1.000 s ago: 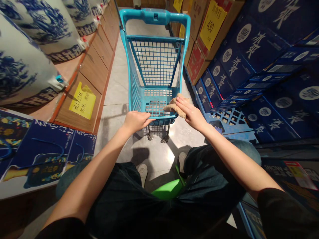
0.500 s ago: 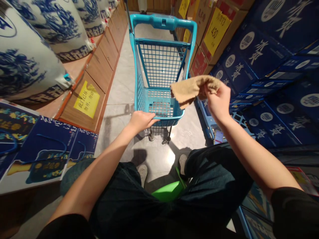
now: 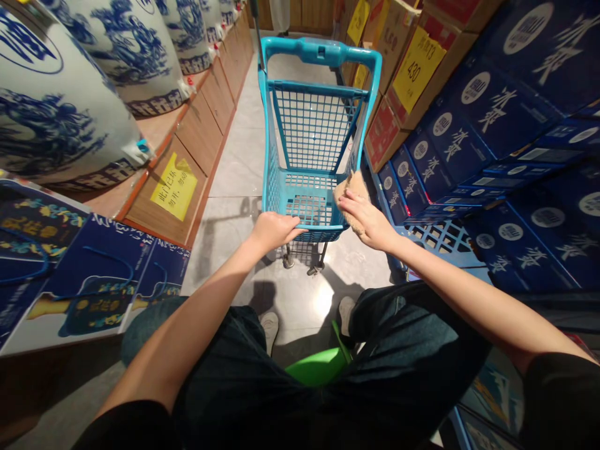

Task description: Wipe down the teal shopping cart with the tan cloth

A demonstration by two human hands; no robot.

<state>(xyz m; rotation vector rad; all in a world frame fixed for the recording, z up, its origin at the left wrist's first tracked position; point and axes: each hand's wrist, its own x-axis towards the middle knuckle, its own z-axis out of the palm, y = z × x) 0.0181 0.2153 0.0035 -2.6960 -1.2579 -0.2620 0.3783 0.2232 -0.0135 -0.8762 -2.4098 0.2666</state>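
A blue plastic shopping cart (image 3: pixel 321 162) with grid walls stands in front of me on the tiled floor. My left hand (image 3: pixel 276 230) is closed over its near rim, at the left corner. At the cart's near right corner, my right hand (image 3: pixel 368 220) presses a tan cloth (image 3: pixel 352 187) against the outside of the side wall. The fingers lie over the cloth, and part of it sticks out above them. Below, a green plastic object (image 3: pixel 319 367) sits between my legs, partly hidden by them.
Large blue-and-white porcelain jars (image 3: pixel 126 47) line a wooden cabinet (image 3: pixel 201 134) on the left, with gift bags (image 3: pixel 100 275) nearer me. Stacked blue cartons (image 3: pixel 506 106) and brown boxes (image 3: pixel 398 56) border the right. A blue crate (image 3: pixel 440 234) lies beside the cart.
My right hand has moved left and down, bringing the cloth from the air onto the cart's right side. The left hand keeps its grip on the rim. The view has shifted slightly.
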